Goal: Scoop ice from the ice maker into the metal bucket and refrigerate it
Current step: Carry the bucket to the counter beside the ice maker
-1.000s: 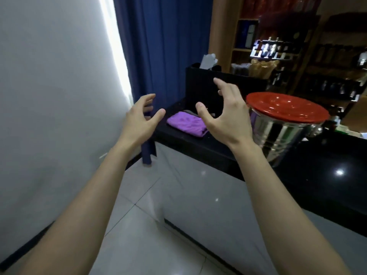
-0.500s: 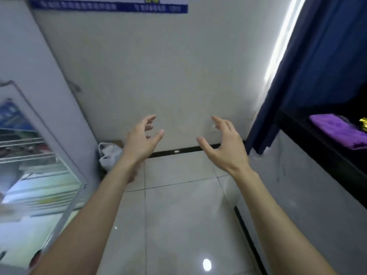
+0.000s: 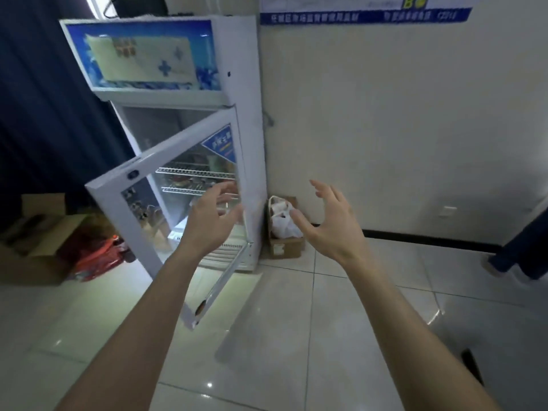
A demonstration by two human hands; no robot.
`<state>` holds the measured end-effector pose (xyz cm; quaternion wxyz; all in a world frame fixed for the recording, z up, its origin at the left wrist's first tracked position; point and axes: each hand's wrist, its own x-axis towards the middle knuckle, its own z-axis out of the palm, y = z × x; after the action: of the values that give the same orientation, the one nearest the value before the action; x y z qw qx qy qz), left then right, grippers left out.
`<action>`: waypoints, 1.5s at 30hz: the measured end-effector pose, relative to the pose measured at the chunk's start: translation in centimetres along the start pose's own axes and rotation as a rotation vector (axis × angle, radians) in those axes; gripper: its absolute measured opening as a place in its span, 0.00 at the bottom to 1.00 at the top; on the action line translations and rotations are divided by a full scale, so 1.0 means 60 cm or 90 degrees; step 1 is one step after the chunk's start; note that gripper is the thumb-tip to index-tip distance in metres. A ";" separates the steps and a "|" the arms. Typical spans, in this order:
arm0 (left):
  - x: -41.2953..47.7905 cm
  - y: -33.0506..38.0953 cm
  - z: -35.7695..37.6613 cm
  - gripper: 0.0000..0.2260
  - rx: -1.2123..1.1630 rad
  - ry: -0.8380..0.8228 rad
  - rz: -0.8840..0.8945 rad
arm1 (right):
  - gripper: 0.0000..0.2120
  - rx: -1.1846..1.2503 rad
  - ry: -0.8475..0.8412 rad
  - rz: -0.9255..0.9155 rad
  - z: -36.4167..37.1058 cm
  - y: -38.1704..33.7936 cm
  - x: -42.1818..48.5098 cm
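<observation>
Broadly, a pale wall is seen behind and to the right of the refrigerator, and grey floor tiles are spread out in front of it. The refrigerator, a white display cabinet with a blue panel on top, is stood against that wall, with a dark blue curtain hung to its left. Its glass door is swung open towards the camera. Wire shelves are lit inside, and blurred goods are kept on them; what they are cannot be told. Where the metal bucket stands cannot be told from this view.

Left of the refrigerator, a large cardboard box is set on the floor with its flaps open, and a red bag is laid between it and the open door. Just right of the refrigerator, against the wall, a small cardboard box is placed, and a white plastic bag is stuffed into it.

The left hand is raised before the open refrigerator, the right hand just right of it. On both, the fingers are spread and loosely curved, and nothing is held
</observation>
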<state>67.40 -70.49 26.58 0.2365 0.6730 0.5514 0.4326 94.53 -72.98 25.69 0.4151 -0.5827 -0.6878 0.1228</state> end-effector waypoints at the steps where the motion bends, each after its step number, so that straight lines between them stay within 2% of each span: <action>1: -0.005 -0.016 -0.034 0.21 0.011 0.008 -0.002 | 0.37 0.009 -0.006 -0.009 0.027 -0.025 0.003; 7: -0.025 -0.108 -0.192 0.22 0.066 0.077 -0.034 | 0.38 0.032 -0.027 -0.052 0.157 -0.152 0.009; 11: -0.028 -0.160 -0.253 0.20 0.059 0.113 -0.060 | 0.35 0.047 -0.063 -0.096 0.221 -0.210 0.026; 16: -0.021 -0.218 -0.310 0.19 0.037 0.170 -0.076 | 0.36 0.054 -0.134 -0.143 0.306 -0.267 0.087; 21: 0.011 -0.264 -0.357 0.23 0.153 0.276 -0.063 | 0.37 0.068 -0.170 -0.193 0.397 -0.298 0.160; 25: 0.066 -0.293 -0.370 0.25 0.257 0.224 -0.067 | 0.38 0.077 -0.178 -0.197 0.454 -0.298 0.217; 31: 0.118 -0.344 -0.371 0.14 0.305 0.246 -0.068 | 0.37 0.089 -0.188 -0.210 0.522 -0.277 0.286; 37: 0.166 -0.384 -0.400 0.16 0.328 0.274 -0.094 | 0.30 0.091 -0.152 -0.228 0.593 -0.287 0.343; 45: 0.286 -0.502 -0.510 0.15 0.352 0.272 -0.112 | 0.26 0.036 -0.103 -0.276 0.739 -0.317 0.476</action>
<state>25.69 -50.68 23.86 -0.0387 0.5558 0.7402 0.3764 50.22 -38.74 22.60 0.3914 -0.3975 -0.8244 0.0961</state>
